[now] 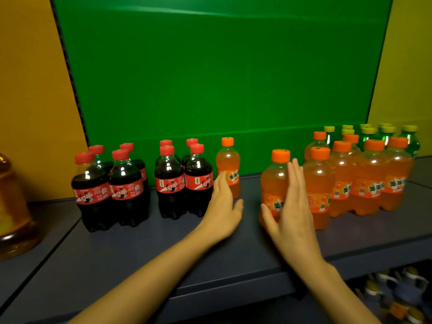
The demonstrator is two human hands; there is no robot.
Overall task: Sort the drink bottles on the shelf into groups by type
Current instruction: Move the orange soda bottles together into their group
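Push with the flat, straight-fingered right hand (292, 206) low on the orange-capped plastic orange-soda bottle (272, 181), sliding it upright against the orange-soda group (369, 178).

Shelf bay with coloured backing boards

A flat green panel (222, 66) fills the back of the bay, with a pale streak of reflected light running across it near the top. A dark edge strip (70, 73) slants down its left side, and beyond that stands an ochre wall (28, 90); a yellow panel (406, 66) closes the right side. The shelf (145, 249) is a matte, dark blue-grey board with a thin seam running diagonally across its left part and a straight front lip. Below the lip at the lower right sits a dimmer lower level (397, 288), its contents too blurred to identify. The lighting is soft and fairly dim overall.
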